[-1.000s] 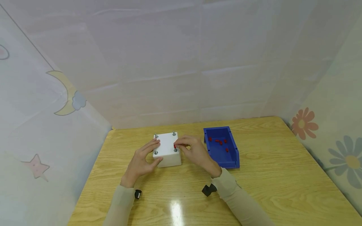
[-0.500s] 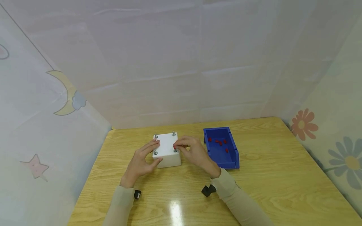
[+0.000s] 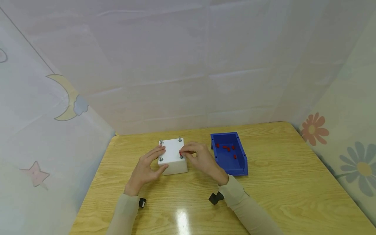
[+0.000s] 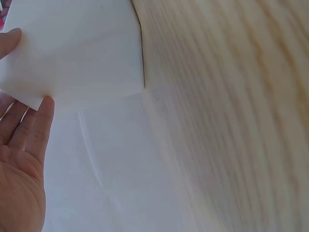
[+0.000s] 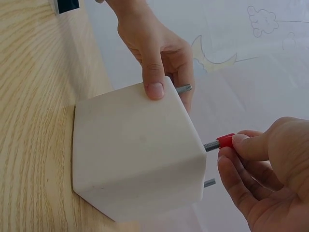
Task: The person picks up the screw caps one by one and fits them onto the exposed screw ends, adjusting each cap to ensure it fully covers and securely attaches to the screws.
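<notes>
A white block (image 3: 171, 148) stands on the table with a threaded metal stud rising near each top corner. My left hand (image 3: 146, 168) holds its left side, thumb on the near face and fingers spread along the top's left edge. At the near right corner my right hand (image 3: 202, 159) pinches a small red cap (image 5: 225, 141) between thumb and fingertips. In the right wrist view the cap sits on the end of the stud (image 5: 211, 146), whose thread shows below it. Another stud (image 5: 183, 89) stands bare beside the left thumb. The left wrist view shows the block's plain side (image 4: 82, 53).
Right of the block is a blue bin (image 3: 232, 170) with several red caps (image 3: 228, 149) in it. The wooden table (image 3: 293, 176) meets a light sheet at the back and printed sheets at both sides.
The red cap has come slightly lower on the stud, and the right fingertips now cover more of it. The left hand keeps its place on the block.
</notes>
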Demonstrator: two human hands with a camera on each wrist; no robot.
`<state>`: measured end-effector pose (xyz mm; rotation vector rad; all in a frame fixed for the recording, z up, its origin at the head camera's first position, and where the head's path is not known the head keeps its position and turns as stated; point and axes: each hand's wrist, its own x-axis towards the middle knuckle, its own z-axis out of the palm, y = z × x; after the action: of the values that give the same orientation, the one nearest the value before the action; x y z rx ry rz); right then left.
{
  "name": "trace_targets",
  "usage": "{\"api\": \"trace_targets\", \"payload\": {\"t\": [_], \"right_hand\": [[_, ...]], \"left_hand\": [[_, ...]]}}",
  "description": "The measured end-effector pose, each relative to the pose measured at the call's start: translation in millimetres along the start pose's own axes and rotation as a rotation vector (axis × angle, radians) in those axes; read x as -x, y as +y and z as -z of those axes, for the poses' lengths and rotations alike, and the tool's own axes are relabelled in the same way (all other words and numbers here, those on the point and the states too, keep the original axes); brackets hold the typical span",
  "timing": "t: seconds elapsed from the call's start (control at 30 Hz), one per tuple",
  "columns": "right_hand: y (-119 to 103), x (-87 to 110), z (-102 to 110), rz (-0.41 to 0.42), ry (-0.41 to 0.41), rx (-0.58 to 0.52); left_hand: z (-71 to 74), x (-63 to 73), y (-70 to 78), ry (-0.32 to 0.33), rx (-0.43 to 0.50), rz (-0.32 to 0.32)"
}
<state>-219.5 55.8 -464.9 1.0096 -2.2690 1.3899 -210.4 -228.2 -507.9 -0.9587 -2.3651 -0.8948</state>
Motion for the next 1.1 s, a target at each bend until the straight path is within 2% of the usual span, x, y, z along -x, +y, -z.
{"api": "trace_targets", "payload": {"t": [0.23,0.7,1.1], "right_hand": [[3.0,0.5,-1.5,0.037,0.004,-0.004],[3.2,0.5,-1.7,-0.008,-0.025,-0.008],[1.4,0.2,-0.7,-0.010,-0.023,-0.012]], "left_hand": [[-0.1,0.1,0.2,0.000,0.000,0.002],[-0.3,2.8,-0.5,-0.020,-0.008,0.034],[0.5,-0.2,0.9,-0.009,-0.006,0.016]]}}
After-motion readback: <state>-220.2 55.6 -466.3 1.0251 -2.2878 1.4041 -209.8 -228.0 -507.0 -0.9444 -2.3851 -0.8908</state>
